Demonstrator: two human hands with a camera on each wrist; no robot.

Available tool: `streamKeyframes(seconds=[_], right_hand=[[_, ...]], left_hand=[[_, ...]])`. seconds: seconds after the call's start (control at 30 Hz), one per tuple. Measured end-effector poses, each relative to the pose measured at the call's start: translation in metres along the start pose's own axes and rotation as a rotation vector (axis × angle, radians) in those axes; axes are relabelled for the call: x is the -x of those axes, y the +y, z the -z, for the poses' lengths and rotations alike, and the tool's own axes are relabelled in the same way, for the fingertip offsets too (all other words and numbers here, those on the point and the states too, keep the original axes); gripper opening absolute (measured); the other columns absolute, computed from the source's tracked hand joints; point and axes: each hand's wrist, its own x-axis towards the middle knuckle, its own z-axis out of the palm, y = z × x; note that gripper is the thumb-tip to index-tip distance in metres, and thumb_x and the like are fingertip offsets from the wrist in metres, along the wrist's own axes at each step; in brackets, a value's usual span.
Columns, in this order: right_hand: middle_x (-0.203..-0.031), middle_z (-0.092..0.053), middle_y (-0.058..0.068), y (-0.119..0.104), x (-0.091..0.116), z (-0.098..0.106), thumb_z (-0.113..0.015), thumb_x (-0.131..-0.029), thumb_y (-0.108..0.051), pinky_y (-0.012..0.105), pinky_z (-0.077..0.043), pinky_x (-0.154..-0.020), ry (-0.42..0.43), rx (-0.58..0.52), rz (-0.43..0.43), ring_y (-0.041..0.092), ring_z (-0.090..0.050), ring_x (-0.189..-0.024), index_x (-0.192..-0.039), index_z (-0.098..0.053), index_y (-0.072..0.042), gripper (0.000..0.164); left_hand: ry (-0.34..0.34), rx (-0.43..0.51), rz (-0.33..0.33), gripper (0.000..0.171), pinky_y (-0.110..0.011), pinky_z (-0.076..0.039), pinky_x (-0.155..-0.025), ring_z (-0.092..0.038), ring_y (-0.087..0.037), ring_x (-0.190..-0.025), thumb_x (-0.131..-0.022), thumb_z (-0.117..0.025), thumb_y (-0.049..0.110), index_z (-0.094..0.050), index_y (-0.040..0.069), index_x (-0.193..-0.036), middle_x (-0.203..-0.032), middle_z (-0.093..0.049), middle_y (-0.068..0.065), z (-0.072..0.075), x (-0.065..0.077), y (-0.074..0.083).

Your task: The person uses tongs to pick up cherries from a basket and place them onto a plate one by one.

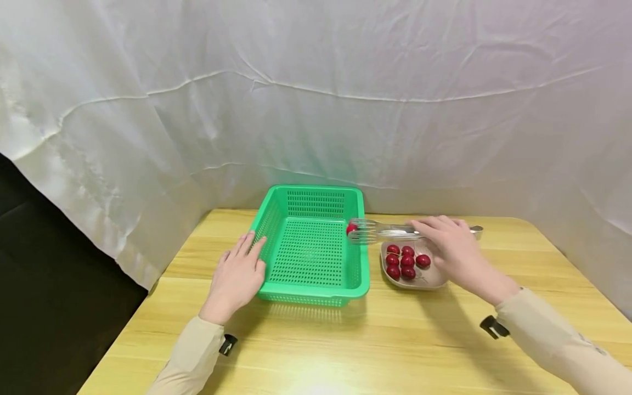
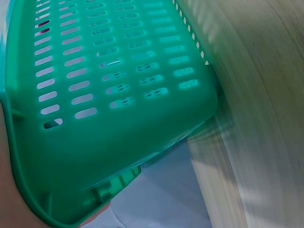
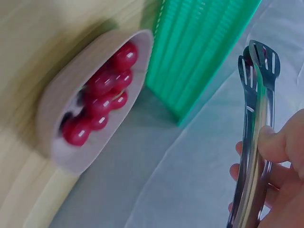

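Note:
My right hand holds metal tongs with slotted ends. Their tips pinch a red cherry above the right rim of a green plastic basket. In the right wrist view the tongs run between thumb and fingers, and the pinched cherry is mostly hidden behind the tips. Several dark red cherries lie in a small pale bowl, just right of the basket and below the tongs. My left hand rests on the basket's left rim, fingers extended; the left wrist view shows the basket's slotted wall close up.
Basket and bowl stand on a light wooden table, near its far edge. Pale cloth hangs behind and at both sides. A dark area lies beyond the table's left edge.

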Motion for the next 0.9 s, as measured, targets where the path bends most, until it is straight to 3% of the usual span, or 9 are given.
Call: streamKeyframes(seconds=[0.17,0.57,0.9], right_hand=[[-0.118,-0.067,0.014,0.014,0.025,0.012,-0.071,-0.079,0.007,0.056,-0.037,-0.081,0.006,0.041,-0.040,0.036,-0.057,-0.106,-0.126,-0.065,-0.002,0.049],[-0.116,-0.066,0.015,0.045,0.082,0.020,-0.069,-0.082,0.003,0.056,-0.037,-0.080,-0.082,0.122,-0.165,0.036,-0.057,-0.104,-0.127,-0.063,-0.002,0.045],[-0.117,-0.065,0.017,0.062,0.111,0.018,-0.069,-0.078,0.006,0.054,-0.036,-0.074,-0.089,0.159,-0.183,0.039,-0.056,-0.105,-0.125,-0.063,0.000,0.048]], left_hand=[[0.006,0.004,-0.005,0.053,-0.062,-0.019,-0.113,-0.018,-0.035,-0.147,-0.102,-0.030,0.024,-0.037,0.010,-0.153,-0.160,-0.024,-0.015,-0.001,0.000,-0.001],[0.012,0.004,-0.021,0.053,-0.063,-0.020,-0.112,-0.019,-0.036,-0.147,-0.102,-0.030,0.022,-0.038,0.008,-0.152,-0.159,-0.025,-0.017,0.002,0.001,-0.001],[0.003,0.017,-0.018,0.053,-0.063,-0.019,-0.113,-0.018,-0.036,-0.147,-0.102,-0.031,0.022,-0.037,0.008,-0.152,-0.159,-0.024,-0.017,0.003,0.002,-0.001]])
